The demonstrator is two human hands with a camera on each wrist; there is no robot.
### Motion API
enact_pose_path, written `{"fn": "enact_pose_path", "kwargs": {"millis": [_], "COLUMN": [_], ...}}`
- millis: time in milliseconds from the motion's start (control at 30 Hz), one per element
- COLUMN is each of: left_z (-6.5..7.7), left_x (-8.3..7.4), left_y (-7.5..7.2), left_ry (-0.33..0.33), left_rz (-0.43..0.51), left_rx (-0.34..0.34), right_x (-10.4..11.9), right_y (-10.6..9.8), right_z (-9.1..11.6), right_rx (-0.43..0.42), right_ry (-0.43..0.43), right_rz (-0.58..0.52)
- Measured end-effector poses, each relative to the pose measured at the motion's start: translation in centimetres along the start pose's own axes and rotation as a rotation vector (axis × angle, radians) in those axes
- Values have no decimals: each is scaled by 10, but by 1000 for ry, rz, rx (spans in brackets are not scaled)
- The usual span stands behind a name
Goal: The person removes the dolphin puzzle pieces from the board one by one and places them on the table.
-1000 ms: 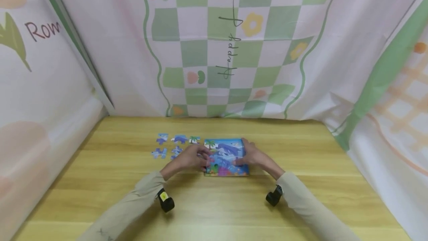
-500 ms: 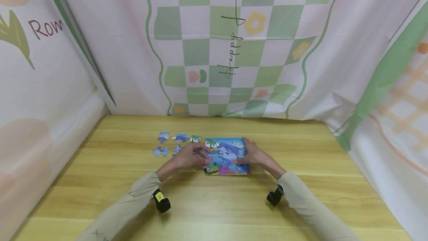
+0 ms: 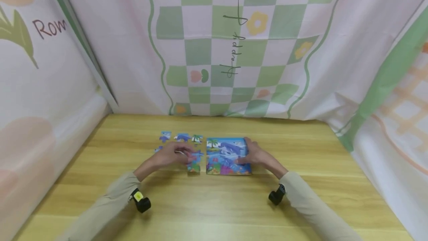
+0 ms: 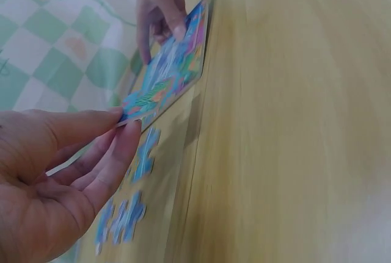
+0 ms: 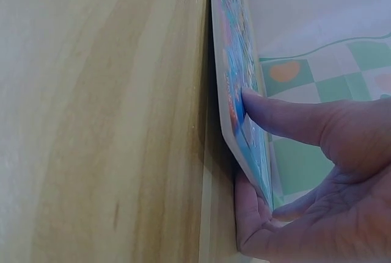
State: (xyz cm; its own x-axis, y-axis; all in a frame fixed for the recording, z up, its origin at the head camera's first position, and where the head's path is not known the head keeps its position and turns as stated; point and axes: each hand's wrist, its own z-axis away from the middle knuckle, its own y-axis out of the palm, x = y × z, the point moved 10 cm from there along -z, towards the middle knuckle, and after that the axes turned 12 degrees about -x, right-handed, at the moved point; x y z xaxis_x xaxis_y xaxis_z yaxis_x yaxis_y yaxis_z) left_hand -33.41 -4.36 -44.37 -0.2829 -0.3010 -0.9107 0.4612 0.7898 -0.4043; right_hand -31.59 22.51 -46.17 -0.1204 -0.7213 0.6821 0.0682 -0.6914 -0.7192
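A dolphin-and-sea picture puzzle board [image 3: 220,159] lies on the table in the middle of the head view. My right hand [image 3: 257,155] grips its right edge; in the right wrist view the thumb rests on the picture side and the fingers are bent at the edge below. To the left of the board, my left hand [image 3: 170,155] pinches a blue and green puzzle piece [image 3: 194,167] between thumb and fingers. In the left wrist view, the left hand [image 4: 61,171] partly hides what it holds. Loose puzzle pieces lie beyond and beneath this hand.
Several loose pieces sit left of the board, among them a bird piece [image 3: 165,136], a dolphin piece [image 3: 182,137] and a palm-tree piece [image 3: 197,138]. A patterned curtain [image 3: 227,58] rises behind the wooden table [image 3: 220,203], and fabric hangs at both sides.
My left hand has moved left, away from the board's left edge, with the puzzle piece now visible in its fingers. The right hand keeps its grip. The head view has shifted slightly.
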Motion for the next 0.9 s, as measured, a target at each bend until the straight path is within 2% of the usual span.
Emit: {"fn": "enact_pose_path", "kwargs": {"millis": [200,500,633,733,800,900], "left_z": [4,5,5,7,9,15], "left_x": [7,16,15,11,8,8], "left_y": [-7,10,9,6,5,6], "left_ry": [-20,-33,-40,-19,-16,-45], "left_rz": [-6,-24,-70,-137,-175,-200], "left_rx": [-16,-7,-58,-102,-118,-114], "right_x": [-2,-11,-17,-18,-19,-24], "right_y": [-2,1,5,7,7,10], "right_z": [-2,-9,-15,-18,-19,-24], "right_rx": [1,8,11,17,17,18], "right_ry": [-1,3,-6,-6,-5,6], "right_rz": [-6,-12,-24,-24,-16,-24]}}
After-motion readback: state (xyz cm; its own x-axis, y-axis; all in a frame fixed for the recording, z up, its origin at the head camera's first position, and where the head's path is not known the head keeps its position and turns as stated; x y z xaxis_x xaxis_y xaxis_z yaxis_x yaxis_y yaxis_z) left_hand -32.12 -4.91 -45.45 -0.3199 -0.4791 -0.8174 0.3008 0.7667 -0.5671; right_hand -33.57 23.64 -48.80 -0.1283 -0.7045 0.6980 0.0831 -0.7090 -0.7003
